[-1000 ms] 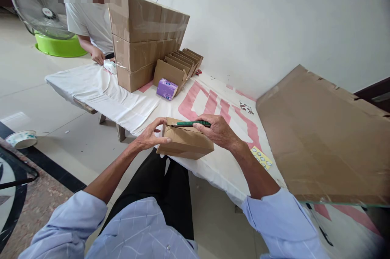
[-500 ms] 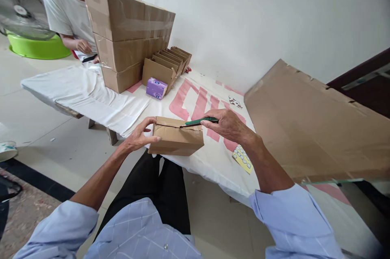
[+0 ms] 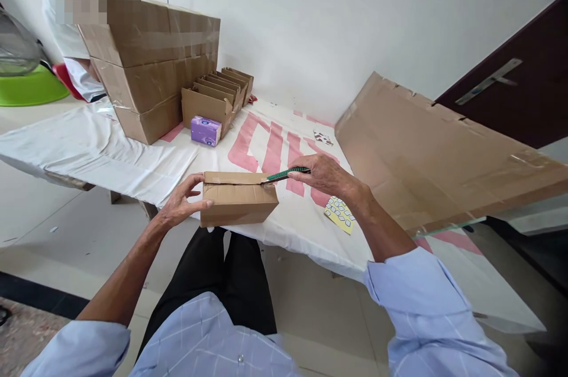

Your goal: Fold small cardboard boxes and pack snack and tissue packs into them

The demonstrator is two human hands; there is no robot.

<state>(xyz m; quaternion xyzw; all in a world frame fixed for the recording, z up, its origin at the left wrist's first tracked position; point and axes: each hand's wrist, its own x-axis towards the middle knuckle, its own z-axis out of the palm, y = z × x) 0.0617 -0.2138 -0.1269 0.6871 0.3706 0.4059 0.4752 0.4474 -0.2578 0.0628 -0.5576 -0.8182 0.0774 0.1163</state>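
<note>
A small brown cardboard box (image 3: 239, 208) stands at the front edge of the cloth-covered table, with a slit seam running along its top. My left hand (image 3: 184, 204) grips its left end, thumb on the near side and fingers at the far top edge. Held in my right hand (image 3: 326, 174) is a green-handled utility knife (image 3: 284, 176). Its tip touches the seam toward the box's right end. What lies inside the box is hidden.
Stacked taped cartons (image 3: 151, 75) stand at the back left, beside open cardboard boxes (image 3: 213, 96) and a purple tissue pack (image 3: 206, 131). A large cardboard sheet (image 3: 435, 158) leans at right. A yellow card (image 3: 339, 215) lies on the table (image 3: 306, 241). Another person (image 3: 73, 69) sits behind the cartons.
The knife tip has slid along the seam from near the middle toward the box's right end. My left hand keeps its grip. The view has turned right.
</note>
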